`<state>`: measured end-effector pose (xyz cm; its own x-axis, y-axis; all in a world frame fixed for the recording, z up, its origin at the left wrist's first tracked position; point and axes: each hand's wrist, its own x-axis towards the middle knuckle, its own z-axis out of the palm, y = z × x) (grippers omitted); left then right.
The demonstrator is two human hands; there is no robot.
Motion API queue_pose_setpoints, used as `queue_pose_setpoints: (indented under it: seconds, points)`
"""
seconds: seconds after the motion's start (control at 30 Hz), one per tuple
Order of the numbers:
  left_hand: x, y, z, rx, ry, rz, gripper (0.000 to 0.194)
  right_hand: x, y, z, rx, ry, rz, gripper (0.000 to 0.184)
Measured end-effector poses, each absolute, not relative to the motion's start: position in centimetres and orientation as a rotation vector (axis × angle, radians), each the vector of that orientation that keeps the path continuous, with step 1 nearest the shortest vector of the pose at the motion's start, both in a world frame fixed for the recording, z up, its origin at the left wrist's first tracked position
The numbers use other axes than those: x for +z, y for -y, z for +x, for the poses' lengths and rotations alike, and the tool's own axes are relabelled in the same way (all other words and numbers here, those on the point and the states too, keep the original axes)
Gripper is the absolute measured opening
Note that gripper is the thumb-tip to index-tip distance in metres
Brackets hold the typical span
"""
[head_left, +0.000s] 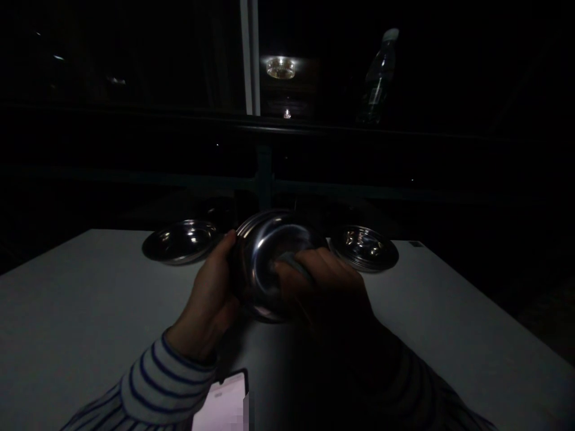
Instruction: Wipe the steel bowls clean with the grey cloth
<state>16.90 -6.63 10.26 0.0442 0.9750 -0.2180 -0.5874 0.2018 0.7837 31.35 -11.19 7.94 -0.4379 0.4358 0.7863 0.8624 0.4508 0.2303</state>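
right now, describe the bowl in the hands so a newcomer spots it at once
Find the white table, then the left bowl and right bowl resting on it. Between them in view is the shiny metal bowl. Unlike its neighbours, it is gripped by the left hand, with the right hand against it.

Here's my left hand [212, 287], its fingers past the thumb hidden behind the metal bowl [264, 263]! My right hand [335, 278] covers most of a grey wad [291, 259], too blurred to name! The phone [219, 407]: sliced by the bottom edge, pixelated at one side, partly under my sleeve [166, 383]! And that bottle [381, 72] wears a label [375, 94] too small to read!
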Motion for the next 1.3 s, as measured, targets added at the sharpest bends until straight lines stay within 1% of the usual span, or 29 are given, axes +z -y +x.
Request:
queue_pose_setpoints:
  seconds: [0.2, 0.33, 0.5, 0.63, 0.77, 1.03, 1.3]
  points:
    - [10.60, 6.49, 16.67, 1.450, -0.823, 0.581, 0.020, 8.00, 11.31, 31.29, -0.853, 2.076, -1.078, 0.012]
    - [10.63, 6.43, 16.70, 1.374, -0.826, 0.593, 0.022, 8.10, 11.29, 31.30, -0.866, 2.043, -1.052, 0.015]
    - [10.55, 6.47, 16.74, 1.444, -0.797, 0.566, 0.022, 8.06, 11.48, 31.25, -0.830, 2.095, -1.066, 0.010]
    - [10.58, 6.60, 16.77, 1.381, -0.789, 0.566, 0.020, 8.13, 11.61, 31.33, -0.855, 2.096, -1.072, 0.015]
    - [10.91, 6.61, 16.52, 1.463, -0.743, 0.549, 0.020, 8.21, 11.57, 31.67, -0.870, 2.078, -1.039, 0.012]
    - [10.94, 6.49, 16.58, 1.487, -0.688, 0.523, 0.021, 8.49, 11.39, 31.86, -0.894, 2.064, -1.009, 0.011]
    - [10.40, 6.18, 16.46, 1.455, -0.709, 0.509, 0.021, 8.47, 11.79, 31.45, -0.940, 2.055, -1.039, 0.015]
